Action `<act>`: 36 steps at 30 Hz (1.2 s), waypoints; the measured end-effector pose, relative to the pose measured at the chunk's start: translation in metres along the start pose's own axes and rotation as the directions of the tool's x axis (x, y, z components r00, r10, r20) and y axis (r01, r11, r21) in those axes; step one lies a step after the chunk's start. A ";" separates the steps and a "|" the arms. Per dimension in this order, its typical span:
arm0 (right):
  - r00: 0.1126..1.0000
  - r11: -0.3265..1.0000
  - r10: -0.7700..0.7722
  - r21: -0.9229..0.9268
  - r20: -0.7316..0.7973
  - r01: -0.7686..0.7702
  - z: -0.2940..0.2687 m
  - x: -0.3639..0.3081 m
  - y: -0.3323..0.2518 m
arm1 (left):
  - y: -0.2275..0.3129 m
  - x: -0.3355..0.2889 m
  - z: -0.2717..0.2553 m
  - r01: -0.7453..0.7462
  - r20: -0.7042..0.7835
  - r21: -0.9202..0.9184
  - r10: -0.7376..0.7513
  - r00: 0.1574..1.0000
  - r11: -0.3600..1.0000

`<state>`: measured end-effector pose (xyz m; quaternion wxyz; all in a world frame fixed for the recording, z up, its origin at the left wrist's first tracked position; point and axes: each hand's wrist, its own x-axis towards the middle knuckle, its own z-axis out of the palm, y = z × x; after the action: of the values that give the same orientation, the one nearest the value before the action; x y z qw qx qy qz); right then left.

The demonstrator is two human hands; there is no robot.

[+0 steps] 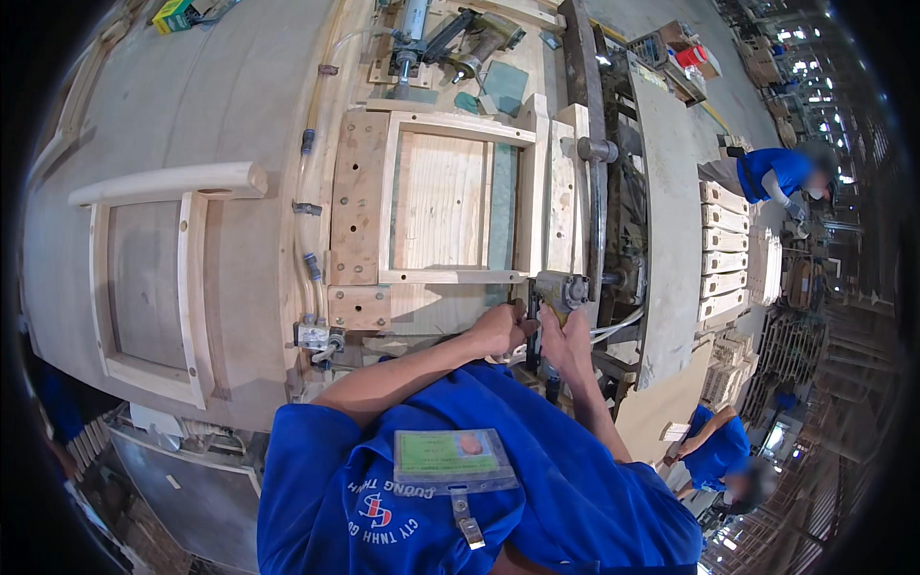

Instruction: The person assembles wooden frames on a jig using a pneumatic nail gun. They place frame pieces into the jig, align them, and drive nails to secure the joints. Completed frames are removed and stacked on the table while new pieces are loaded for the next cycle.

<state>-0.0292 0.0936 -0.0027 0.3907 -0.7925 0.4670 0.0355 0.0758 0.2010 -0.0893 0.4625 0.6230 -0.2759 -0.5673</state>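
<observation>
A pneumatic nail gun stands at the near right corner of a pale wooden frame. My right hand is wrapped round its handle. My left hand is closed beside it, its fingers curled against the gun's dark magazine; the fingertips are partly hidden. The frame lies in a wooden jig, between a drilled block on the left and another drilled block on the right. A longer rail forms the frame's right side.
A second wooden frame with a rounded rail lies on the board at left. Beyond the jig are an air cylinder and another nail gun. Air hoses run along the jig's left. Two people in blue work at right, near stacked wooden parts.
</observation>
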 end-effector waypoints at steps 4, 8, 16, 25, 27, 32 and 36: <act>0.999 1.000 0.018 -0.008 0.050 -0.018 -0.003 0.000 0.001 | -0.005 0.002 0.004 0.010 -0.003 -0.028 -0.010 1.000 1.000; 0.999 1.000 0.009 0.014 0.031 -0.010 -0.007 0.001 -0.003 | -0.001 0.001 0.000 0.007 0.016 0.056 -0.008 1.000 0.998; 0.997 0.906 -0.081 0.416 -0.006 0.077 -0.031 0.067 -0.057 | 0.059 0.028 -0.030 -0.056 -0.236 0.040 0.064 0.970 0.998; 0.990 0.908 -0.142 0.397 -0.018 0.138 -0.030 0.191 -0.130 | 0.079 0.111 -0.082 -0.134 -0.538 0.039 0.134 0.832 0.990; 0.990 0.915 -0.139 0.380 -0.013 0.134 -0.028 0.200 -0.137 | 0.076 0.122 -0.087 -0.130 -0.554 0.045 0.133 0.822 0.990; 0.989 0.923 -0.145 0.355 -0.032 0.147 -0.021 0.208 -0.140 | 0.075 0.130 -0.094 -0.090 -0.500 0.043 0.100 0.860 0.995; 0.981 0.922 -0.168 0.336 -0.094 0.190 -0.017 0.211 -0.134 | 0.077 0.129 -0.093 -0.102 -0.485 0.031 0.104 0.869 0.994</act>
<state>0.1868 -0.0335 -0.0013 0.5097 -0.7522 0.4036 -0.1075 0.2054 0.0814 -0.0861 0.5449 0.7308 -0.1852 -0.3669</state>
